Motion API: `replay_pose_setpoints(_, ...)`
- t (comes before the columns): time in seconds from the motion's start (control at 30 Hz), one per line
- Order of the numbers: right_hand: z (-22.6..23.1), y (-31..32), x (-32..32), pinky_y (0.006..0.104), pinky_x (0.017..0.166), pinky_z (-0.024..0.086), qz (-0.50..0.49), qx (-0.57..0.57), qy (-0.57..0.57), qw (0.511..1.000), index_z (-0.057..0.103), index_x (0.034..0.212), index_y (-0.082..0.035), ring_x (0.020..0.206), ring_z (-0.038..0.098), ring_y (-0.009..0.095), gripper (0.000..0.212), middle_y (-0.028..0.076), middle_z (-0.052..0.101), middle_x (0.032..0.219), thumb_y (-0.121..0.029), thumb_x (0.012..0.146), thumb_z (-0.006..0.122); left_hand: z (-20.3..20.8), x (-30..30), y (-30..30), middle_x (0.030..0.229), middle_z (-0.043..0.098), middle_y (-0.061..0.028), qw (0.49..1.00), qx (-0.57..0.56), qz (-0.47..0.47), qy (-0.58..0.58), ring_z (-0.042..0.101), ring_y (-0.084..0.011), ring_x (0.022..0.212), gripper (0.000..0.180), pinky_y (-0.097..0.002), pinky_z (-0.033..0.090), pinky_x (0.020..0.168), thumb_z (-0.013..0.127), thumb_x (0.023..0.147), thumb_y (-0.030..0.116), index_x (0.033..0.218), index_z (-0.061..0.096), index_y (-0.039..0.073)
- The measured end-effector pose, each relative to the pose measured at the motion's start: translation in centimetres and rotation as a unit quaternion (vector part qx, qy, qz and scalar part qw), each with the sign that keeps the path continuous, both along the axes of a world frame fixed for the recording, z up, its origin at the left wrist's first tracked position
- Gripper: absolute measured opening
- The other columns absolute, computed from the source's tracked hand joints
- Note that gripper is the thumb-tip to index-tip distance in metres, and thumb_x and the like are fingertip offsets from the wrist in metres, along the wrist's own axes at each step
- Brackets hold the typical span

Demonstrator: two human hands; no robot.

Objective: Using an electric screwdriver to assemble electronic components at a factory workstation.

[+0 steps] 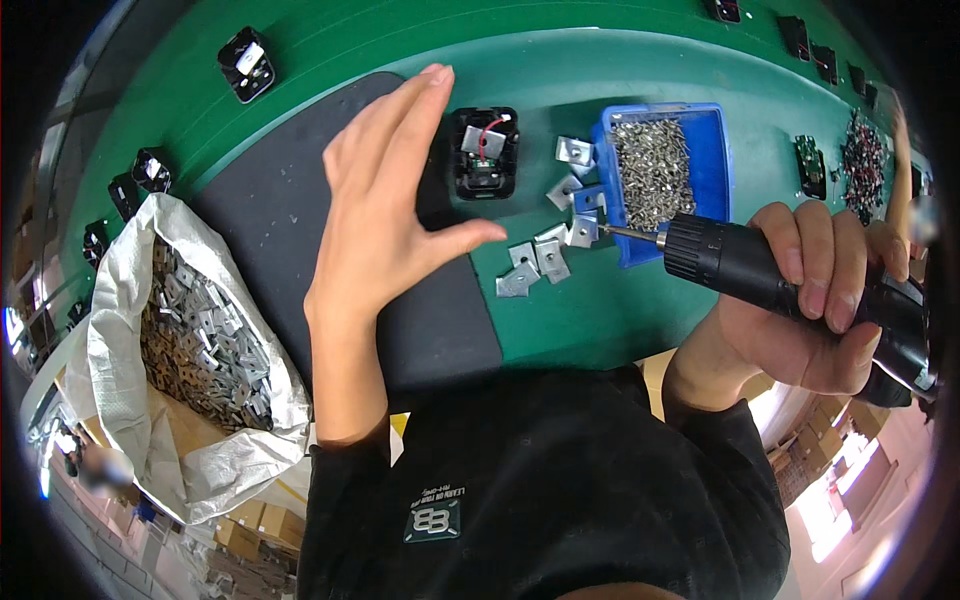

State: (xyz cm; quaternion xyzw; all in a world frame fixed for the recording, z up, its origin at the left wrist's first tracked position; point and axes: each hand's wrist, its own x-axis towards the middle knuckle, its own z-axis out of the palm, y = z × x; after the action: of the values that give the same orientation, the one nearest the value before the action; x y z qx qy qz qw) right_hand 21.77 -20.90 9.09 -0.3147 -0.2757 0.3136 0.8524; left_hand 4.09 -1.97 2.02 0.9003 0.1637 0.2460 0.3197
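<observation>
Green worktable [590, 335] fills ctr; darker green strip [400, 40] along far side. Brown cardboard boxes [815, 435] stacked lower R, more cartons [280, 525] lower L. Bright white light patches [830, 530] nr R boxes, source unclear. Pale pinkish surface [908, 445] far R, wall or floor, can't tell.

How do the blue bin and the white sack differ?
The blue bin looks stiff and straight-sided; the white sack is soft and crumpled. The blue bin holds small screws; the white sack holds flat metal pieces. The blue bin looks smaller than the white sack. Both are open and hold loose metal parts.
</observation>
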Motion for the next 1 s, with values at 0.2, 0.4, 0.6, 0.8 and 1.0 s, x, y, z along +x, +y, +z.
replay_pose_setpoints(0.2, -0.2, 3.0, -1.3, 0.0235, 0.073, 0.037, 0.039, 0.014, 0.009, 0.999, 0.053, 0.109, -0.015, 0.066, 0.046, 0.006, 0.040, -0.008, 0.051, 0.071, -0.015, 0.073, 0.071, -1.5, -0.5, 0.4, 0.122, 0.056, -0.0102, 0.995, -0.019, -0.025, 0.097, 0.050, -0.0279, 0.117, 0.083, -0.0408, 0.030, 0.101, 0.083, 0.053, 0.016, 0.129, 0.049, 0.011)
replay_pose_setpoints(0.4, -0.8, 5.8, -2.2, 0.0270, 0.076, 0.036, 0.035, -0.031, -0.113, 0.993, 0.052, 0.111, -0.016, 0.071, 0.046, 0.008, 0.037, -0.007, 0.051, 0.075, -0.019, 0.077, 0.066, -1.8, -0.3, 0.5, 0.115, 0.056, -0.0083, 0.996, -0.049, -0.055, 0.058, 0.053, -0.0282, 0.102, 0.074, -0.0387, 0.035, 0.093, 0.083, 0.053, 0.020, 0.122, 0.055, 0.011)
replay_pose_setpoints(0.6, -2.0, 7.1, -2.7, 0.0291, 0.078, 0.036, 0.049, -0.036, -0.143, 0.988, 0.050, 0.114, -0.018, 0.074, 0.046, 0.010, 0.035, -0.006, 0.050, 0.076, -0.019, 0.081, 0.061, -2.0, -0.3, 0.3, 0.109, 0.054, -0.0064, 0.996, -0.049, -0.053, 0.046, 0.051, -0.0259, 0.096, 0.071, -0.0364, 0.038, 0.088, 0.082, 0.053, 0.017, 0.120, 0.057, 0.013)
replay_pose_setpoints(0.8, -2.9, 7.5, -3.0, 0.0296, 0.078, 0.036, 0.011, -0.054, -0.153, 0.987, 0.049, 0.114, -0.017, 0.074, 0.046, 0.010, 0.034, -0.005, 0.049, 0.076, -0.019, 0.082, 0.060, -2.3, -0.3, 0.2, 0.107, 0.054, -0.0059, 0.997, -0.052, -0.048, 0.037, 0.051, -0.0258, 0.094, 0.071, -0.0365, 0.038, 0.085, 0.082, 0.052, 0.017, 0.119, 0.058, 0.014)
replay_pose_setpoints(1.0, -3.7, 7.3, -2.6, 0.0343, 0.070, 0.041, -0.025, -0.023, -0.139, 0.990, 0.042, 0.129, -0.013, 0.067, 0.047, 0.015, 0.048, 0.001, 0.048, 0.075, -0.016, 0.083, 0.056, -2.1, -0.2, 0.2, 0.107, 0.054, -0.0063, 0.997, -0.054, -0.050, 0.034, 0.051, -0.0260, 0.092, 0.071, -0.0364, 0.039, 0.085, 0.082, 0.052, 0.017, 0.118, 0.058, 0.013)
